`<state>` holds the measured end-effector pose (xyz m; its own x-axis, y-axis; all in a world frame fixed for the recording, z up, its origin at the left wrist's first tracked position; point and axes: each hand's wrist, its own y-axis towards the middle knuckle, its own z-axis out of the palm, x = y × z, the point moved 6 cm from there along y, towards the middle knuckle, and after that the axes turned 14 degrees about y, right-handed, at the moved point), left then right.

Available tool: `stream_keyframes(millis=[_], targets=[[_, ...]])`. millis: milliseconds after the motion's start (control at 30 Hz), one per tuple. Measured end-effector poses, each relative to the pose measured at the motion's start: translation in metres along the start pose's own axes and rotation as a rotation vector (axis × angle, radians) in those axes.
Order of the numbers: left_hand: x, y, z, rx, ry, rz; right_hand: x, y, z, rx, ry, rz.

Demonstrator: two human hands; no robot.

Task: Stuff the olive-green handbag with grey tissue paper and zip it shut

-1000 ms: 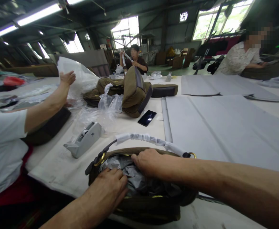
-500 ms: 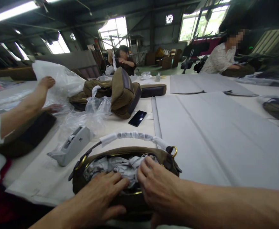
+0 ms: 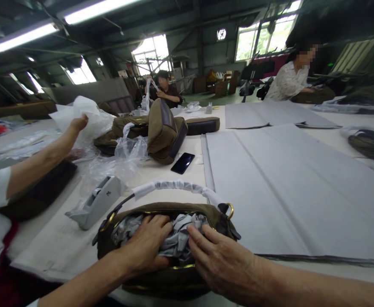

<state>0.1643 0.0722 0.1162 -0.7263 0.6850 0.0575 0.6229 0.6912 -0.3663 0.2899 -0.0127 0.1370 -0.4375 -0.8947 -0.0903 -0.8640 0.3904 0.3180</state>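
An olive-brown handbag point(image 3: 187, 209) lies right in front of me, its gold zipper apart. Crumpled grey paper point(image 3: 182, 238) fills the inside. My left hand point(image 3: 148, 245) presses down on this paper, fingers stretched out, some tips hidden among the folds. At the bag's right side, my right hand point(image 3: 220, 260) lies with fingers extended, their tips touching the paper and the front rim under the palm. Behind the opening arches the bag's handle point(image 3: 177, 184), wrapped in white material and fixed to gold rings.
A grey tape dispenser point(image 3: 95, 202) stands left of the bag; a phone point(image 3: 183, 163) lies beyond it. More brown bags point(image 3: 161, 132) and clear plastic point(image 3: 131, 149) are farther back. Large grey sheets point(image 3: 270, 183) cover the right. A co-worker's arm point(image 3: 42, 162) reaches in from the left.
My left hand has moved up and deeper into the paper. My right hand has shifted slightly down and right, its fingers straighter. The co-worker's hand at left has moved right with white wrapping.
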Motion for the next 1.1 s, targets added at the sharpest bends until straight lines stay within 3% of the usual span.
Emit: stream_keyframes(millis=[67, 167, 267, 333, 400, 467, 533, 600, 633, 733, 800, 833, 933, 1000, 1100], targets=[[-0.003, 0.005, -0.002, 0.054, 0.062, 0.001, 0.000, 0.004, 0.009, 0.063, 0.009, -0.008], [-0.004, 0.006, -0.013, 0.124, 0.165, -0.060, -0.005, 0.012, 0.019, 0.278, 0.105, -0.004], [0.001, 0.001, -0.021, 0.155, 0.314, -0.116, -0.012, 0.019, 0.023, 0.534, 0.221, 0.002], [0.006, -0.006, -0.019, 0.137, 0.391, -0.126, -0.014, 0.023, 0.022, 0.605, 0.239, -0.016], [0.010, -0.016, -0.016, 0.003, 0.377, -0.096, -0.013, 0.025, 0.020, 0.536, 0.229, -0.045], [0.008, -0.029, -0.019, -0.257, 0.286, -0.009, -0.009, 0.024, 0.015, 0.336, 0.220, -0.056], [0.001, -0.038, -0.017, -0.430, 0.185, 0.146, -0.005, 0.020, 0.010, 0.096, 0.178, -0.030], [-0.008, -0.034, -0.008, -0.398, 0.148, 0.275, -0.003, 0.016, 0.008, -0.069, 0.089, 0.039], [-0.012, -0.029, -0.003, -0.339, 0.158, 0.310, -0.002, 0.016, 0.010, -0.075, 0.052, 0.066], [-0.015, -0.009, 0.004, -0.213, 0.252, 0.292, -0.001, 0.022, 0.024, 0.173, 0.065, 0.074], [-0.016, -0.004, 0.000, -0.192, 0.250, 0.273, -0.004, 0.023, 0.027, 0.309, 0.085, 0.055], [-0.016, -0.005, -0.003, -0.212, 0.220, 0.264, -0.006, 0.023, 0.024, 0.292, 0.067, 0.054], [-0.012, -0.015, -0.007, -0.292, 0.133, 0.198, -0.006, 0.015, 0.010, 0.068, 0.010, 0.023], [-0.006, -0.018, 0.002, -0.224, 0.101, 0.134, -0.004, 0.007, 0.007, -0.002, 0.042, 0.022], [0.004, -0.017, 0.014, -0.070, 0.024, 0.066, -0.008, 0.003, 0.001, 0.045, 0.136, 0.077]])
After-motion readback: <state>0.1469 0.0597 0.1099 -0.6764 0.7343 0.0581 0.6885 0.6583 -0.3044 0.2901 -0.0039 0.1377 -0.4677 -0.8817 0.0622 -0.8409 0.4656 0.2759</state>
